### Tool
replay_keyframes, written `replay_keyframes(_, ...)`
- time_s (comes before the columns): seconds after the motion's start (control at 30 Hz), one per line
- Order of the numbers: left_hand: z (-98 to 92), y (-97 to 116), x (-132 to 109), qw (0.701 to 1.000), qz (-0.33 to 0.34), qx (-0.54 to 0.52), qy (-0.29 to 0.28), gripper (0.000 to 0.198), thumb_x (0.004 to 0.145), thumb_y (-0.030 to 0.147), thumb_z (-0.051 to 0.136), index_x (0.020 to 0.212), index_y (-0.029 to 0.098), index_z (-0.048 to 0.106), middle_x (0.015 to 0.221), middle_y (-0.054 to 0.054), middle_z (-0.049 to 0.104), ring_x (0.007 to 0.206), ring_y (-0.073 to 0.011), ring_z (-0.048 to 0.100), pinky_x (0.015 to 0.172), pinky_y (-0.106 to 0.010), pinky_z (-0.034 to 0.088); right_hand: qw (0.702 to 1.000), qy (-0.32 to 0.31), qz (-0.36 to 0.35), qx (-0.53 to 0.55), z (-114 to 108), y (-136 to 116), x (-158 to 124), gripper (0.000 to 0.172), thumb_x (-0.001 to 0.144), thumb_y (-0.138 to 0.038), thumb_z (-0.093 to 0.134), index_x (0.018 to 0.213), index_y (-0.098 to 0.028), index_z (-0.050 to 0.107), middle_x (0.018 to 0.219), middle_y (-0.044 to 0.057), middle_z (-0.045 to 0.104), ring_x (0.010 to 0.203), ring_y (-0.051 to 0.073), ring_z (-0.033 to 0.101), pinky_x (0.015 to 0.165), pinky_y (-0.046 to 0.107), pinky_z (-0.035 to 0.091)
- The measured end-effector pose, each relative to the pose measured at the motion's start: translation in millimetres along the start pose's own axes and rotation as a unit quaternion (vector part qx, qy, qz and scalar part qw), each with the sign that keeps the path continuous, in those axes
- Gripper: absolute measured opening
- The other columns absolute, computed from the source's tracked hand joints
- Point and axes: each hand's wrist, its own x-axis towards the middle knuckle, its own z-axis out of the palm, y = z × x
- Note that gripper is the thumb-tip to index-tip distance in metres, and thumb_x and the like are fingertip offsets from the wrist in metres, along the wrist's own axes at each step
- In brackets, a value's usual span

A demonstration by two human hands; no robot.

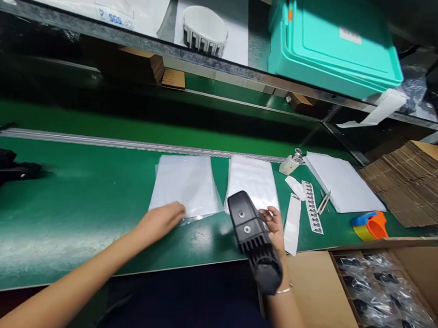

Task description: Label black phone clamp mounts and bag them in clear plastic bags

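Observation:
Black ribbed device [254,242] with two round metal fittings is in my right hand [274,224], whose fingers curl round its right side. It hangs over the front part of the right stack of clear plastic bags [251,177] and the bench edge. My left hand [166,218] lies at the front edge of the left stack of clear bags [185,180], fingers drawn together; whether they pinch a bag is too small to tell.
Right of the bags are a small bottle [290,164], label strips [312,207], tweezers [323,202], white sheets [345,182] and a tape dispenser [370,226]. An open carton [319,290] holds bagged parts. A shelf above carries a teal box [340,38]. Black items [8,168] lie far left.

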Motion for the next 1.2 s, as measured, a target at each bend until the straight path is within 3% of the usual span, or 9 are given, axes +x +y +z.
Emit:
replay_keyframes(0.1,-6.4,8.5,-2.3,0.996,0.054,-0.011,-0.067,0.033,0.089,0.037,0.038,0.095,0.020,0.066,0.096,-0.005,0.069,0.087,-0.0212,0.064,0.076,-0.030,0.050,0.999,0.006,-0.034,-0.018,-3.2,-18.7,0.2,0.047,0.090,-0.045,0.057,0.130,-0.027,0.043,0.106,0.011,0.066,0.098,0.025,0.067,0.079,0.042,0.058)
replay_keyframes(0.2,-25.6,29.6,-11.6,0.992,0.112,-0.054,0.006,0.037,0.091,0.034,0.040,0.117,0.018,0.062,0.114,-0.009,0.064,0.104,-0.0220,0.060,0.090,-0.034,0.049,0.987,-0.014,-0.066,-0.145,-0.5,-38.3,2.1,0.051,0.084,-0.030,0.069,0.130,-0.026,0.047,0.111,0.010,0.066,0.104,0.026,0.065,0.096,0.052,0.051)
replay_keyframes(0.3,-42.7,56.5,-20.4,0.972,0.205,-0.053,0.105,0.041,0.092,0.019,0.035,0.121,0.024,0.063,0.111,-0.008,0.062,0.105,-0.0209,0.056,0.095,-0.038,0.047,0.971,-0.035,-0.094,-0.216,7.0,-51.3,4.3,0.053,0.085,-0.028,0.068,0.132,-0.026,0.045,0.111,0.009,0.067,0.102,0.026,0.065,0.099,0.057,0.048)
replay_keyframes(0.47,-39.8,84.0,-27.1,0.928,0.347,0.023,0.133,0.046,0.090,0.012,0.036,0.118,0.032,0.067,0.092,-0.005,0.062,0.088,-0.0184,0.056,0.088,-0.036,0.048,0.974,-0.058,-0.087,-0.202,14.0,-57.7,3.1,0.059,0.086,-0.028,0.067,0.138,-0.025,0.040,0.113,0.010,0.066,0.102,0.027,0.065,0.096,0.056,0.051)
replay_keyframes(0.67,-38.4,82.5,-26.9,0.941,0.322,0.031,0.097,0.043,0.091,0.012,0.037,0.116,0.029,0.067,0.094,-0.006,0.063,0.091,-0.0192,0.057,0.089,-0.037,0.048,0.966,-0.078,-0.123,-0.213,13.9,-57.6,2.5,0.061,0.085,-0.026,0.068,0.139,-0.025,0.040,0.110,0.009,0.068,0.099,0.026,0.066,0.100,0.057,0.048)
replay_keyframes(0.8,-29.1,55.5,-11.9,0.970,0.165,-0.043,0.174,0.042,0.091,0.009,0.032,0.113,0.021,0.066,0.098,-0.007,0.064,0.095,-0.0189,0.059,0.087,-0.036,0.051,0.979,-0.038,-0.022,-0.198,8.9,-55.2,-2.0,0.055,0.085,-0.031,0.068,0.135,-0.025,0.045,0.112,0.010,0.066,0.102,0.027,0.066,0.090,0.050,0.055)
replay_keyframes(0.9,5.0,31.0,-3.2,0.988,0.126,0.008,0.089,0.037,0.091,0.016,0.042,0.124,0.018,0.058,0.117,-0.010,0.063,0.111,-0.0229,0.058,0.096,-0.040,0.050,0.983,0.001,0.023,-0.182,1.4,-54.7,-6.0,0.052,0.084,-0.033,0.068,0.131,-0.024,0.048,0.114,0.011,0.065,0.104,0.028,0.065,0.088,0.048,0.057)
replay_keyframes(1.03,55.3,10.1,-11.5,0.987,0.132,0.088,-0.019,0.041,0.088,0.025,0.057,0.128,0.018,0.055,0.142,-0.015,0.051,0.131,-0.0311,0.049,0.107,-0.049,0.043,0.980,0.035,-0.058,-0.187,-5.5,-56.8,-5.4,0.052,0.082,-0.028,0.071,0.129,-0.026,0.049,0.111,0.008,0.065,0.104,0.027,0.065,0.098,0.054,0.051)
replay_keyframes(1.2,63.2,4.9,-28.2,0.978,0.174,0.097,-0.058,0.038,0.096,0.016,0.037,0.129,0.018,0.055,0.141,-0.012,0.054,0.122,-0.0251,0.058,0.096,-0.038,0.052,0.975,0.049,-0.094,-0.194,-6.8,-56.8,-3.0,0.057,0.081,-0.023,0.072,0.131,-0.027,0.047,0.109,0.007,0.066,0.100,0.026,0.066,0.101,0.055,0.047)
